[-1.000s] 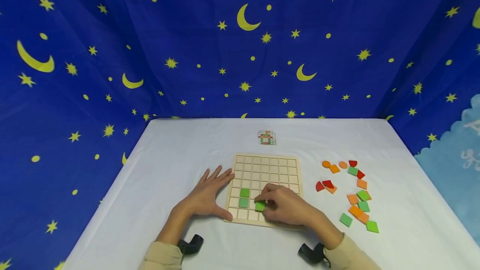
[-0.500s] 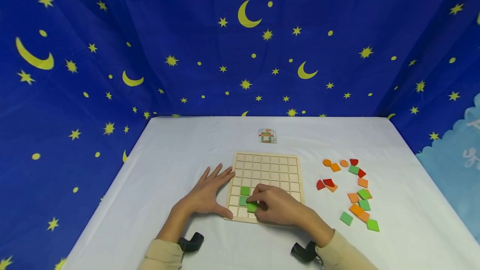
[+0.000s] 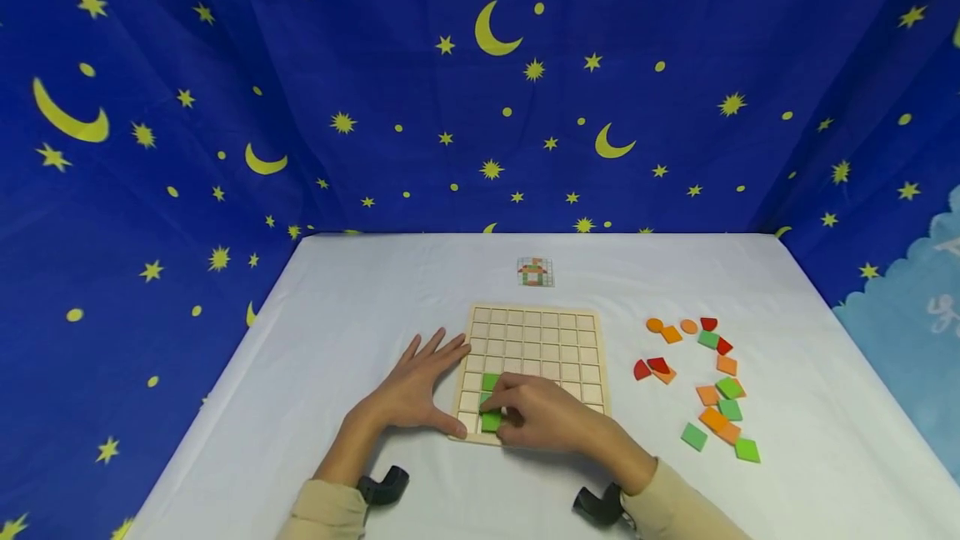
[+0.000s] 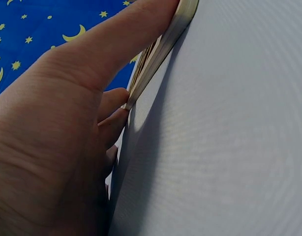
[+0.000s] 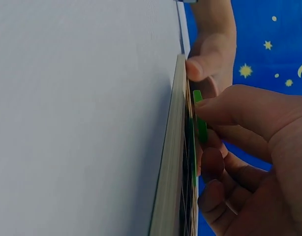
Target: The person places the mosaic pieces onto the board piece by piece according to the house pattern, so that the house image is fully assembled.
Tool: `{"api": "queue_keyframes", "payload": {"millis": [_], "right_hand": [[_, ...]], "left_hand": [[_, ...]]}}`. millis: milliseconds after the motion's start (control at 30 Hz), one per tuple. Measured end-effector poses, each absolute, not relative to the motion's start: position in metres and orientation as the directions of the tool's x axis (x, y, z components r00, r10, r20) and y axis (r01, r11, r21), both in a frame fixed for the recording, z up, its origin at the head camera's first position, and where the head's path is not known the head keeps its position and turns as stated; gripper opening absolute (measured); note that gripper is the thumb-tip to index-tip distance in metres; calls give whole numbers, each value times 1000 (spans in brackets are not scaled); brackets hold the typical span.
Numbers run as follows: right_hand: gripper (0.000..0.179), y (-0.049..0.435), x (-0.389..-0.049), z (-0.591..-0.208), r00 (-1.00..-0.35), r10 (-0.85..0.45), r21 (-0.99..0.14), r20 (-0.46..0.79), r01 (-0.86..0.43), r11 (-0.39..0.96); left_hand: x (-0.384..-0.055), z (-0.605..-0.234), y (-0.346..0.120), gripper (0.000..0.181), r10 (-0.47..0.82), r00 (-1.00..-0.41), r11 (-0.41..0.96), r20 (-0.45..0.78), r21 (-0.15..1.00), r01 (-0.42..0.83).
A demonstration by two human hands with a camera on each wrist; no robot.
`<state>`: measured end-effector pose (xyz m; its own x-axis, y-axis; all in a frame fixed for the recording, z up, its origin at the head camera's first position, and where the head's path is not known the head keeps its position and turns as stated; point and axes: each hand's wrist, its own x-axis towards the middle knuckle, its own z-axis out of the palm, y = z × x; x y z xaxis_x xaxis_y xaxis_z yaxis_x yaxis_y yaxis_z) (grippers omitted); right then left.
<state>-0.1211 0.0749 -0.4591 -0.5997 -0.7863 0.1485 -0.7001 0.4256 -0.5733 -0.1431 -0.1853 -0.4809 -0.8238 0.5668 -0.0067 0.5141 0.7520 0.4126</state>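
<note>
My right hand (image 3: 543,412) pinches a bright green square tile (image 3: 491,422) between thumb and fingers, over the near-left cells of a wooden grid board (image 3: 555,332). In the right wrist view the pinched tile (image 5: 200,118) stands tilted, close over the board's surface. Just beyond it, a light green tile (image 3: 491,382) lies in a cell, and a darker green one between them is mostly covered by the fingers. My left hand (image 3: 411,390) lies spread at the board's left side, its thumb at the near-left corner and fingertips at the edge, as the left wrist view also shows.
Loose orange, red and green tiles lie scattered right of the board, among them an orange disc (image 3: 655,325), a red quarter-round (image 3: 642,370) and a green square (image 3: 693,437). A small card with a coloured grid picture (image 3: 535,272) lies beyond the board on the white tablecloth (image 3: 375,290).
My right hand has carried the bright green tile leftward across the board's near rows, to just below the darker green tile. The left hand has stayed at the board's edge.
</note>
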Motion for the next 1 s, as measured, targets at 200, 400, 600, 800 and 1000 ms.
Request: {"api": "queue_keyframes", "payload": {"millis": [200, 400, 600, 800, 1000], "right_hand": [[31, 63, -118, -461, -578, -807, -540, 126, -722, 432], [31, 60, -117, -465, -580, -804, -532, 129, -725, 437], [32, 60, -118, -465, -580, -805, -536, 126, -722, 437], [31, 63, -119, -462, -616, -780, -523, 114, -704, 480], [31, 66, -120, -460, -621, -777, -536, 102, -693, 483]], "left_hand": [[-142, -481, -186, 125, 568, -823, 750, -6, 416, 515], [-142, -482, -186, 125, 571, -821, 750, -11, 412, 517], [-143, -482, -185, 126, 567, -824, 756, -18, 409, 511], [-142, -480, -185, 125, 572, -820, 748, -5, 414, 519], [-142, -478, -185, 125, 569, -822, 751, -7, 411, 516]]}}
